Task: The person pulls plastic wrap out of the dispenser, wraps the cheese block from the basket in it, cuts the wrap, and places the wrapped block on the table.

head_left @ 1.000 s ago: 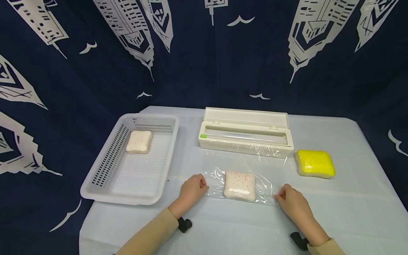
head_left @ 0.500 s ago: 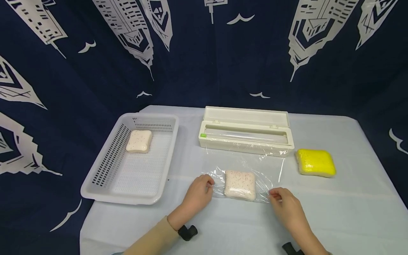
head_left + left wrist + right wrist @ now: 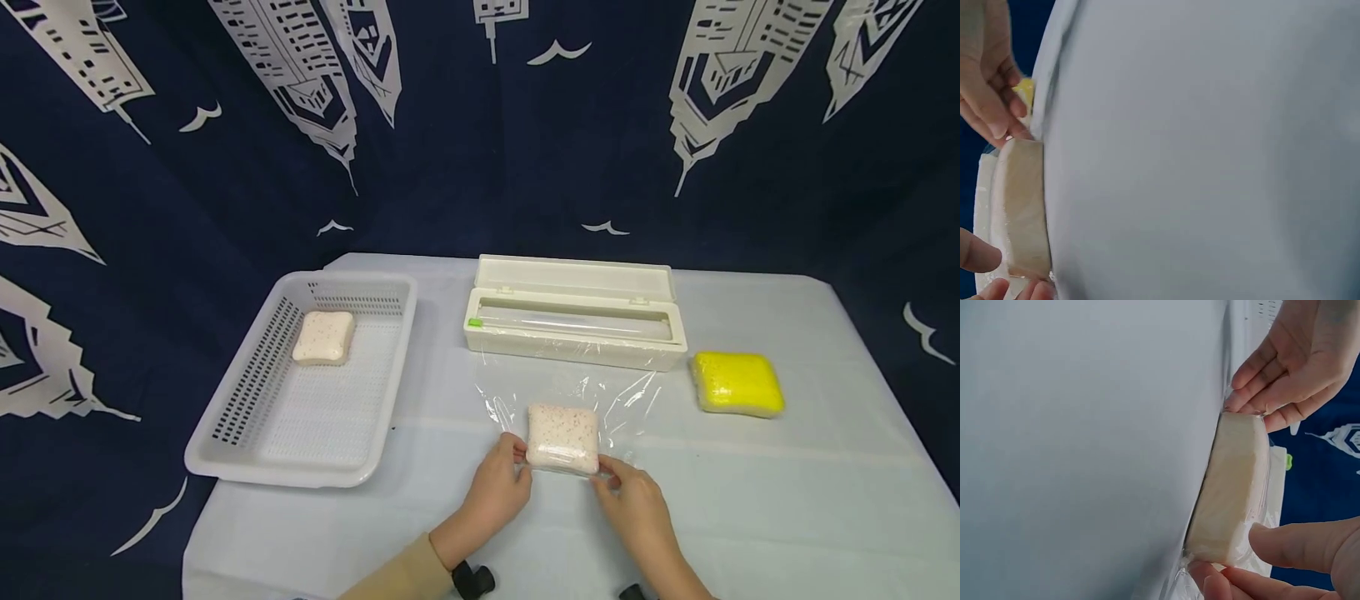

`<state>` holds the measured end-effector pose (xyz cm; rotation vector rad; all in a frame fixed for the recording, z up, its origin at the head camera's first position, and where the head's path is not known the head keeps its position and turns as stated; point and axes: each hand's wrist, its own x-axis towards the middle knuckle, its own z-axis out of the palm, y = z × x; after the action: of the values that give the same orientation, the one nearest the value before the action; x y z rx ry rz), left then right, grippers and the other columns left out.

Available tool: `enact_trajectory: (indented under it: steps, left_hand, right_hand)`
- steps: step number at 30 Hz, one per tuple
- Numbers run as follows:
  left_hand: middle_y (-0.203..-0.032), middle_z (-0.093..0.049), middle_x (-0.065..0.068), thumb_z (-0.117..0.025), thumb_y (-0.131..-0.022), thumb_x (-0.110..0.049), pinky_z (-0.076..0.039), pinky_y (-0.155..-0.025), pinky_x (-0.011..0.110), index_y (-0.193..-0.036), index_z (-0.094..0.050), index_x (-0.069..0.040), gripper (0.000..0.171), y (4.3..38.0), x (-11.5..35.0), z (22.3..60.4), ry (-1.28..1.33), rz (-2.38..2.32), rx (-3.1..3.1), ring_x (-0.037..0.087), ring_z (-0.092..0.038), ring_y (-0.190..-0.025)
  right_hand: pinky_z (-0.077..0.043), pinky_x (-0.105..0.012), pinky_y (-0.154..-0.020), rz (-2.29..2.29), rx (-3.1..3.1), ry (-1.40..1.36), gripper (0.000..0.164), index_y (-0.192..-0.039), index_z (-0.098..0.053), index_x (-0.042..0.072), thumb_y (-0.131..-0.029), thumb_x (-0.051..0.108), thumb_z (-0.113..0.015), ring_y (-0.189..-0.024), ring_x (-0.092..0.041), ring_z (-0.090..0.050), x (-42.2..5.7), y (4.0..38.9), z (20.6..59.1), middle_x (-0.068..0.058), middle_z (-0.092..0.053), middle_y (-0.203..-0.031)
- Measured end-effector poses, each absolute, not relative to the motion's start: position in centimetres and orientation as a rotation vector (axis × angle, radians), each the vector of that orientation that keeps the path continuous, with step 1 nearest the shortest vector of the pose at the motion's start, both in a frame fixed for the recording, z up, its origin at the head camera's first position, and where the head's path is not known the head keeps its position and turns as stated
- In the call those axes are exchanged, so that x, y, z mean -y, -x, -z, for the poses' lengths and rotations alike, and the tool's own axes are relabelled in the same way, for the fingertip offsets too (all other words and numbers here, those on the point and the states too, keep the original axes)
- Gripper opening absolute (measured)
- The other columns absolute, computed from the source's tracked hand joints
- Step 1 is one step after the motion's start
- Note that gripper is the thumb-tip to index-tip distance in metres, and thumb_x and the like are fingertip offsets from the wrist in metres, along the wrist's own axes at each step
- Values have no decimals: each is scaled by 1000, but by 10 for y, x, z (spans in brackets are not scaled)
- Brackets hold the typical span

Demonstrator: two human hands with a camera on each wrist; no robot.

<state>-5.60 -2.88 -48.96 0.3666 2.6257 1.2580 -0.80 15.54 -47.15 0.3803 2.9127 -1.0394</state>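
Note:
A cream, brown-speckled square block [image 3: 563,438], like a thick slice of bread, lies on the table under clear cling film [image 3: 566,387]. The film runs back from it to the open dispenser box. My left hand [image 3: 497,483] holds the block's left side, fingertips low at its edge. My right hand [image 3: 636,508] holds the right side. In the right wrist view, the right thumb [image 3: 1291,545] is near the top edge and the fingers are at the lower edge of the film-covered block [image 3: 1229,487]. The left fingertips meet the far end there.
Behind the block stands the cream cling film box [image 3: 577,342], lid up, roll inside. A white perforated basket [image 3: 390,400] with another speckled block [image 3: 323,337] stands at left. A yellow film-wrapped block [image 3: 738,383] lies at right. Dark blue printed cloth [image 3: 465,167] hangs behind the table.
Both hands have moved inward from the ends of the film to the sides of the speckled block, bringing the film's side ends in with them. The block has stayed in place.

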Motion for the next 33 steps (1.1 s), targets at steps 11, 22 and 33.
enact_trajectory:
  steps: [11, 22, 33]
  left_hand:
    - [-101, -63, 15, -60, -83, 9, -56, -84, 39, -109, -52, 3, 28, 55, 28, 486, -272, -1415, -2514, 28, -65, -99]
    - [-102, -63, 6, -79, -74, 5, -45, -82, 27, -108, -53, -6, 44, 67, 23, 471, -266, -1490, -2690, 20, -54, -97]
    - [-90, -71, -2, -83, -78, -28, -33, -74, 29, -113, -60, -13, 44, 107, 13, 462, -499, -1157, -3131, 18, -55, -89]
  right_hand:
    - [-45, -23, -58, 1201, -2820, -517, 41, -125, -63, -2, -87, 14, -71, -78, -16, -62, -153, 5, 470, -16, -73, -108]
    - [-40, -25, -64, 1311, -3027, -499, 43, -117, -63, 2, -77, 1, -79, -84, -21, -55, -155, 19, 460, -11, -74, -105]
    - [-27, -33, -70, 1191, -3447, -213, 42, -105, -67, -5, -68, -2, -86, -76, -24, -49, -162, 55, 463, -12, -71, -87]
